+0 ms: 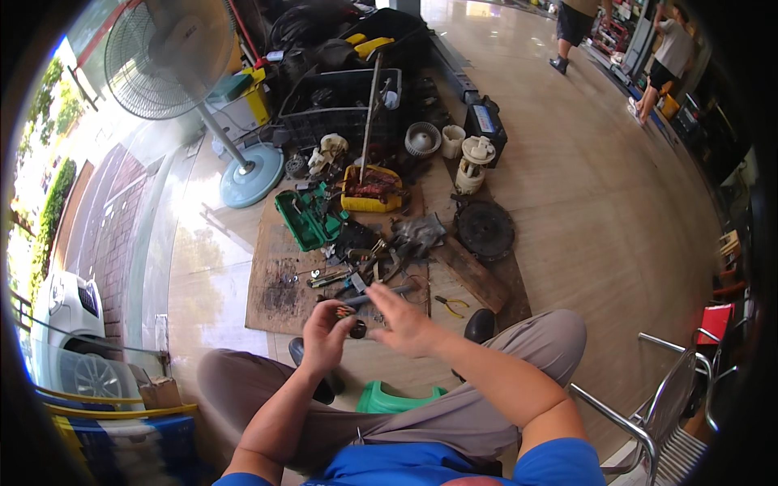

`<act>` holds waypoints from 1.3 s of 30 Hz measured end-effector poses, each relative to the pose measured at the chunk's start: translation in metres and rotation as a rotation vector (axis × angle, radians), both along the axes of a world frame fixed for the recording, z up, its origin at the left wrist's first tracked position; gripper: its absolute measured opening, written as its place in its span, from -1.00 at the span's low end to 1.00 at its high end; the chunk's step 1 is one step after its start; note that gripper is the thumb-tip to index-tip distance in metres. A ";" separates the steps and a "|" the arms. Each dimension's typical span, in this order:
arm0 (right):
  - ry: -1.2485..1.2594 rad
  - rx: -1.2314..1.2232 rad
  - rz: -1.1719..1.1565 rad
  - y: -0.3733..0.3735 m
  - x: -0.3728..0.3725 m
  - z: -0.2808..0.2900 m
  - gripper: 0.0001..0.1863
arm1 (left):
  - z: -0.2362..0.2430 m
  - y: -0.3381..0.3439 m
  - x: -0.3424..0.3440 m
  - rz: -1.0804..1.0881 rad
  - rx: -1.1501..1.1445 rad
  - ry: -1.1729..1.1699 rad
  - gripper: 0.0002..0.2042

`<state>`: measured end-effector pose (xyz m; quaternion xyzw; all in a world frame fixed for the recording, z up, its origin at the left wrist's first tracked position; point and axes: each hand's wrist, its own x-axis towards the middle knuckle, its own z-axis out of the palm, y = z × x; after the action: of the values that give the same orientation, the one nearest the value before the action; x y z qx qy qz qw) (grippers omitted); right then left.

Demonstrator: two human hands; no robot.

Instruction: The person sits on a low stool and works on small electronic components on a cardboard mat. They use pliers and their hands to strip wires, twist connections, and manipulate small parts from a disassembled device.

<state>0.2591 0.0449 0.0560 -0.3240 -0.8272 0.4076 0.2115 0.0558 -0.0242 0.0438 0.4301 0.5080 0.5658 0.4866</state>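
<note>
Hands, two, bare: held out in front of the knees, above the near edge of a soiled cardboard sheet (271,306) on the floor.

Left hand (324,335): fingers curled, thumb raised toward them. A small dark piece (345,311) with orange flecks showed at the fingertips, between the two hands; whether it was gripped or lay beyond could not be told.

Right hand (401,326): fingers open and extended to the left, apart from the left hand, no grip visible. A grey tube (399,289) lay just beyond.

Black round part, one (357,330): between the hands, support unclear.

Pliers, yellow-handled (452,306): to the right, near the right shoe (480,326).

Timber block (472,278): right, lying aslant; black disc (485,230) beyond it.

Green tool case (301,220): far left of the sheet, lid open, beside loose tools.

Yellow tub (354,201): far middle, with a long stick (370,121) standing upright in it.

Risks, as judged: the small piece, if held only at the fingertips, could have slipped and been lost among the clutter; a shifting right foot could have kicked the pliers; a knock to the stick could have tipped the tub.
</note>
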 end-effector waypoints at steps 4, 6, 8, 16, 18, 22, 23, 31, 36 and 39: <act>0.093 -0.382 0.088 -0.018 -0.027 -0.016 -0.22 | -0.004 -0.008 -0.005 -0.014 -0.036 0.008 -0.72; 0.201 -0.559 0.028 -0.011 -0.028 -0.022 -0.48 | -0.004 0.000 -0.006 0.001 -0.064 0.000 -0.73; 0.124 -0.484 -0.106 -0.010 -0.028 -0.010 -0.56 | -0.011 0.002 -0.012 0.037 -0.052 -0.050 -0.74; 0.145 -0.413 -0.012 -0.007 -0.023 -0.005 -0.41 | -0.018 -0.007 -0.026 0.012 -0.047 -0.264 -0.71; 0.106 -0.373 0.063 -0.004 -0.025 0.000 -0.33 | -0.017 -0.006 -0.024 -0.011 -0.021 -0.314 -0.70; 0.101 -0.733 0.028 -0.005 -0.026 0.001 -0.29 | -0.012 -0.004 -0.018 -0.050 0.006 -0.379 -0.68; 0.071 -0.774 -0.007 -0.005 -0.026 0.004 -0.28 | -0.012 -0.004 -0.018 -0.051 0.020 -0.387 -0.68; -0.030 -0.608 -0.060 -0.004 -0.022 0.004 -0.61 | -0.017 -0.004 -0.021 -0.017 -0.004 -0.251 -0.66; -0.037 -0.295 -0.002 -0.002 -0.018 0.019 -0.88 | -0.011 -0.002 -0.026 0.019 0.022 0.202 -0.68; 0.067 -0.113 -0.040 0.010 -0.012 0.031 -0.88 | -0.005 -0.002 -0.029 -0.036 0.031 0.306 -0.68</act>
<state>0.2468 0.0550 0.0872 -0.3381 -0.7886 0.4600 0.2285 0.0271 -0.0257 0.0384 0.5277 0.5596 0.4927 0.4069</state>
